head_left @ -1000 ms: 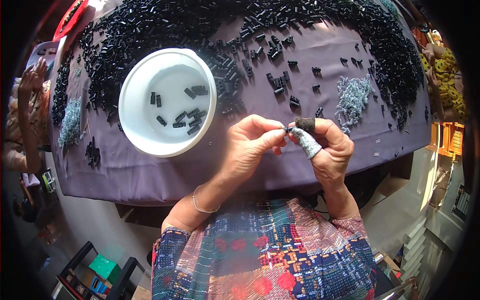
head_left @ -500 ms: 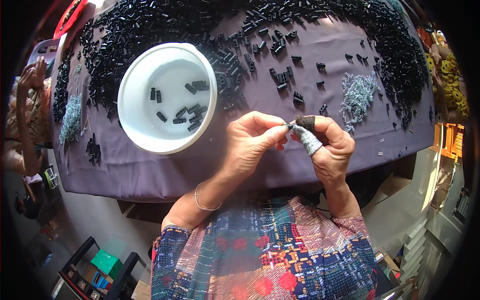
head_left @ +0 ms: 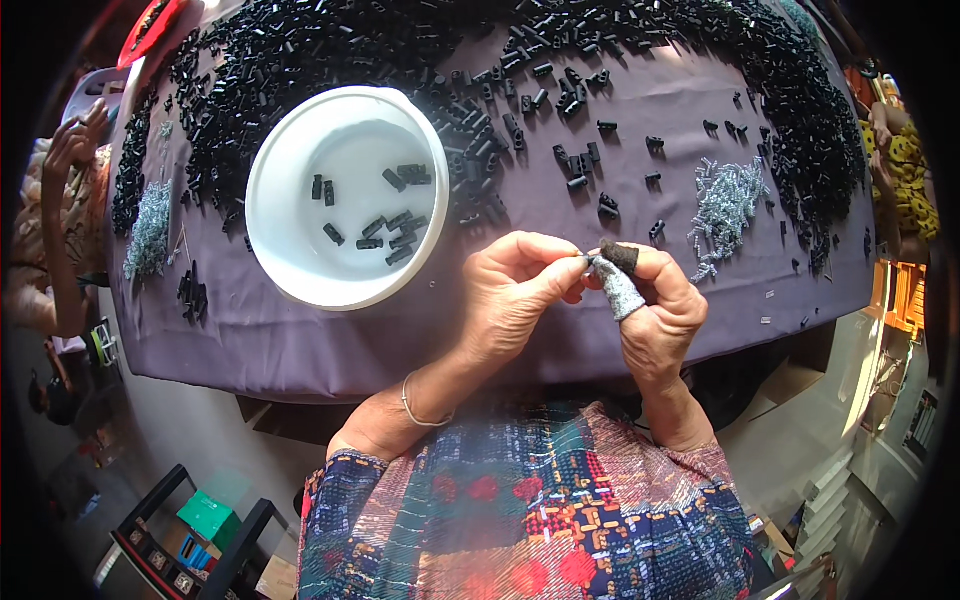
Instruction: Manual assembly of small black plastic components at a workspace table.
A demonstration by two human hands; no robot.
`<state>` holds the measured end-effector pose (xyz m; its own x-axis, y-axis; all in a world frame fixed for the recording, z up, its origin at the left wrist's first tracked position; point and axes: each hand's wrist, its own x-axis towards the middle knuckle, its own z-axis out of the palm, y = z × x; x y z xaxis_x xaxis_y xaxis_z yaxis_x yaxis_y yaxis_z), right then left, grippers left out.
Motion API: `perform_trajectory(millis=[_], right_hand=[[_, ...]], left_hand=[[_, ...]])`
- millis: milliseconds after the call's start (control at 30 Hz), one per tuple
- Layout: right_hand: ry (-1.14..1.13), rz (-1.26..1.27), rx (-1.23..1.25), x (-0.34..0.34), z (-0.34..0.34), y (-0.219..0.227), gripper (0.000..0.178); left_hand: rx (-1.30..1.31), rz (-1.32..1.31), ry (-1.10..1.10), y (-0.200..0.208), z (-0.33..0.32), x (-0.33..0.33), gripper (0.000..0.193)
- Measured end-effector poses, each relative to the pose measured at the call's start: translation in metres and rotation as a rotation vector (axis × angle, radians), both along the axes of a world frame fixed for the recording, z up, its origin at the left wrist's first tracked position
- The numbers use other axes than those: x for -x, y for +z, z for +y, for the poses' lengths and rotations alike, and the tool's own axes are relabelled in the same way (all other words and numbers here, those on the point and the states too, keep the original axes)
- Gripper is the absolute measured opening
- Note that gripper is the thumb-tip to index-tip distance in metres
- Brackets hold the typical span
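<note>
My left hand (head_left: pixel 513 292) and my right hand (head_left: pixel 660 318) meet above the table's front edge, their fingertips pinched on a small black part (head_left: pixel 590 258) that the fingers mostly hide. Cloth covers wrap my right thumb, in grey (head_left: pixel 618 292), and forefinger, in dark brown (head_left: pixel 618 257). Left of my hands stands a white round tub (head_left: pixel 262 235) with several short black cylindrical parts (head_left: pixel 400 240) on its bottom. Similar loose black parts (head_left: pixel 578 165) lie on the cloth beyond my hands. A heap of small shiny metal pins (head_left: pixel 728 205) is to the right.
A purple cloth (head_left: pixel 400 345) covers the table. Large heaps of black parts (head_left: pixel 330 50) spread along its far side and right (head_left: pixel 815 150). Another metal heap (head_left: pixel 150 230) lies at left. A red tray (head_left: pixel 150 32) is at the far left corner. People sit at both sides (head_left: pixel 900 180).
The whole view has shifted slightly to the right. Both hands stay together in the same pinch, with the fingertips a little closer around the black part.
</note>
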<state>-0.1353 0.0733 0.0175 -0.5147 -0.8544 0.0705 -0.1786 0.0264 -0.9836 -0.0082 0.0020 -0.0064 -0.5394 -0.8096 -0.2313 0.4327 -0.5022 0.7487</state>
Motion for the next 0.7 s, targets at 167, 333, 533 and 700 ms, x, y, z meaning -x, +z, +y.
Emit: perform_trajectory(millis=[167,333,533,700], right_hand=[[-0.043,0.002,0.062,-0.006,-0.003,-0.008,0.02],[-0.037,0.047,0.092,-0.008,-0.008,-0.005,0.021],[0.065,0.029,0.044,0.003,-0.009,-0.002,0.018],[0.055,0.041,0.067,0.005,-0.004,-0.011,0.027]], left_hand=[[-0.01,-0.012,0.023,-0.001,-0.002,0.001,0.006],[0.004,-0.023,0.039,0.0,-0.003,0.001,0.006],[0.006,-0.017,0.02,-0.002,-0.003,0.0,0.006],[0.005,-0.004,0.01,-0.003,0.001,0.004,0.006]])
